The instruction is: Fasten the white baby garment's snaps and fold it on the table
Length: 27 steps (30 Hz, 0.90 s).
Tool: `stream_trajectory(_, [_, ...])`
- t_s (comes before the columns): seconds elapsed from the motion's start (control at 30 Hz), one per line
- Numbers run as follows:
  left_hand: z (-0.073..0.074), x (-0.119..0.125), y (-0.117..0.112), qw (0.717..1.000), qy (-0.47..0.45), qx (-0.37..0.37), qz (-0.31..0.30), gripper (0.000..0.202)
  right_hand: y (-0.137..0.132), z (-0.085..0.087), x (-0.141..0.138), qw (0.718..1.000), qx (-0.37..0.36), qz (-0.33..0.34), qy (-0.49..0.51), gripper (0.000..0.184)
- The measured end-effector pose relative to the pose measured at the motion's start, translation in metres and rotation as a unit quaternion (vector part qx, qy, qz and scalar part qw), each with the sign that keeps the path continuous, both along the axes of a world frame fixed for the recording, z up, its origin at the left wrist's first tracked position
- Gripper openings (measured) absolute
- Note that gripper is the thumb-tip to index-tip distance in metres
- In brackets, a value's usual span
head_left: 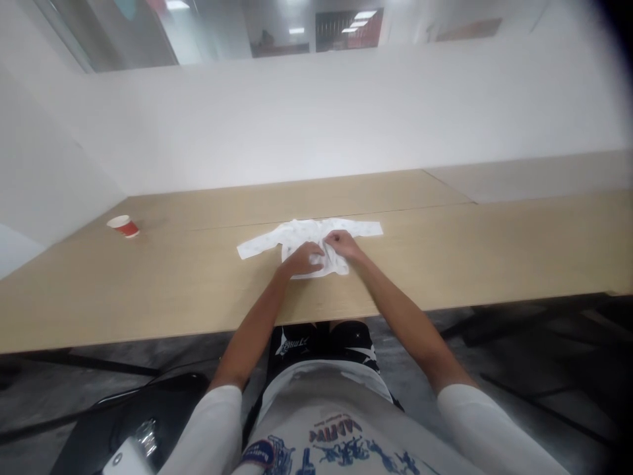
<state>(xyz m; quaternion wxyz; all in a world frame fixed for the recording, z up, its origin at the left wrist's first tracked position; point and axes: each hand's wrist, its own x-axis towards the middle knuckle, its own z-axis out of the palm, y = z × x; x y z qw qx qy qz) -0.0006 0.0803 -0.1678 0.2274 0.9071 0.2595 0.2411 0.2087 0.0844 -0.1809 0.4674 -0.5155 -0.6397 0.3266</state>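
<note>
The right hand [342, 244] is closed down on the cloth, with its fingertips [330, 239] pinched into a bunched fold. The left hand [301, 258] is curled over the fabric just beside it (whether that grip is truly clenched or merely pressing cannot be told, as the fingers are turned away from view). The two hands are almost touching, and both are placed on a small white long-sleeved garment [309, 232], which is laid flat near the middle of the frame.

Its body is folded and gathered beneath the hands, while one sleeve [257, 247] is stretched out toward the frame's left and the other [363, 229] toward its right. A faint pale print can be made out on the cloth, though it is too small to be read.

The garment rests on a light wood-toned tabletop [148, 297], close to a seam [395, 209] between two panels. Well apart from it, toward the left of the frame, a red-and-white paper cup [123, 226] is lying tilted on its side.

At the bottom of the frame, a printed white shirt [326, 442] and black shorts [321, 340] are seen on the person. A black bag [143, 409] is partly visible at the lower left, and a white wall [316, 125] is seen beyond the tabletop.
</note>
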Motion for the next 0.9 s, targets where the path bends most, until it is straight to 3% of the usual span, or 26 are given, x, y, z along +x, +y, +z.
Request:
stream_trajectory(0.1, [0.000, -0.001, 0.000, 1.000, 0.005, -0.013, -0.001, 0.034, 0.002, -0.002, 0.000, 1.000, -0.001, -0.015, -0.011, 0.027])
stream_trajectory(0.33, [0.005, -0.001, -0.002, 0.997, -0.008, -0.078, -0.012, 0.013, 0.007, -0.007, -0.003, 0.998, 0.021, -0.059, -0.016, 0.023])
stream_trajectory(0.57, [0.008, 0.000, -0.005, 0.988, 0.003, -0.154, 0.001, 0.011, 0.009, -0.010, -0.006, 1.000, 0.015, -0.010, -0.018, 0.030])
stream_trajectory(0.63, [0.004, 0.001, -0.001, 0.992, -0.011, -0.123, 0.024, 0.014, 0.009, -0.011, -0.006, 1.000, 0.015, -0.005, -0.017, 0.031])
stream_trajectory(0.73, [-0.006, 0.000, 0.009, 0.994, -0.029, -0.017, 0.108, 0.025, 0.010, -0.011, -0.007, 1.000, 0.018, -0.008, -0.012, 0.029])
stream_trajectory(0.8, [-0.013, -0.004, 0.015, 0.986, -0.001, 0.038, 0.162, 0.032, 0.011, -0.011, -0.006, 1.000, 0.020, -0.017, -0.009, 0.027])
stream_trajectory(0.9, [-0.020, -0.011, 0.022, 0.980, 0.085, 0.073, 0.165, 0.043, 0.013, -0.012, -0.005, 0.999, 0.027, -0.044, -0.006, 0.024])
